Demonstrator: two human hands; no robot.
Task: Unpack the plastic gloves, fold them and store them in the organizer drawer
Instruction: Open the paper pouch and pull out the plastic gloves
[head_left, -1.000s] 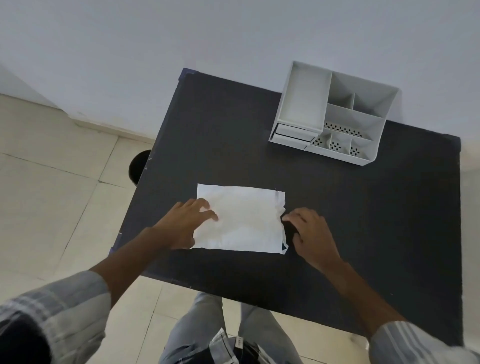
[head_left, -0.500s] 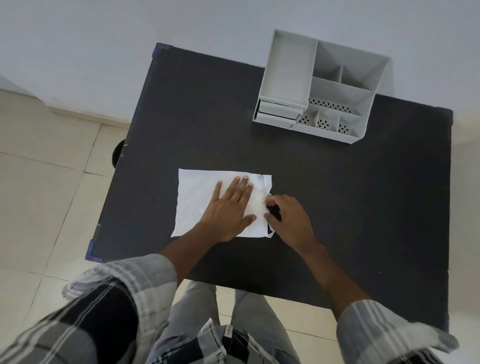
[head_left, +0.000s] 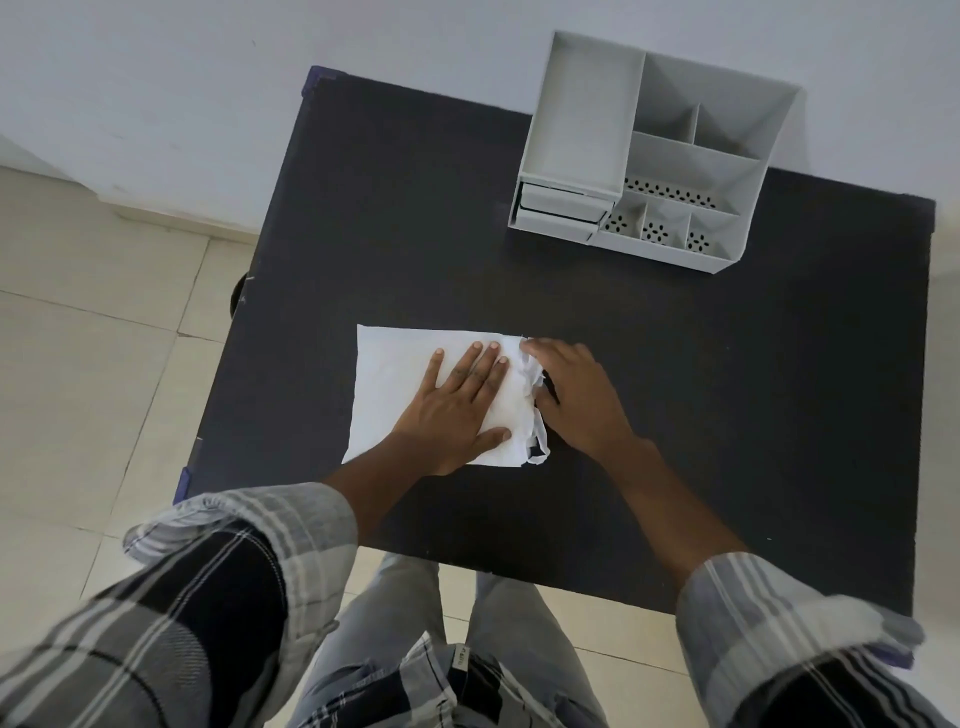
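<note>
- The flat white plastic packet of gloves (head_left: 395, 384) lies on the black rectangular bench (head_left: 675, 415), near its front edge and towards the person's left, well apart from the grey plastic desk organizer (head_left: 654, 156) at the far edge by the wall.
- The left hand (head_left: 457, 410) lies flat and spread on the right half of the packet, palm down, pressing it to the bench and gripping nothing.
- The right hand (head_left: 576, 400) sits at the packet's right end, where the film is crumpled and torn; its fingertips appear to pinch that loose film, though the grip itself is hidden under the hand.
- The packet looks very light, thin and limp, with no stiffness of its own; it would likely slide on the smooth bench if not pinned, so the flat palm serves as the anchor.
- The film looks slippery and tears easily, so a slow pull at the open right end should suit better than a jerk.
- The gloves inside are probably just as flimsy and clingy; taking them by the cuff edge between thumb and forefinger seems the surest hold, then smoothing them flat for folding.
- The organizer's small drawer (head_left: 563, 205), at its lower left front, looks closed or nearly so; it needs opening before anything goes in.
</note>
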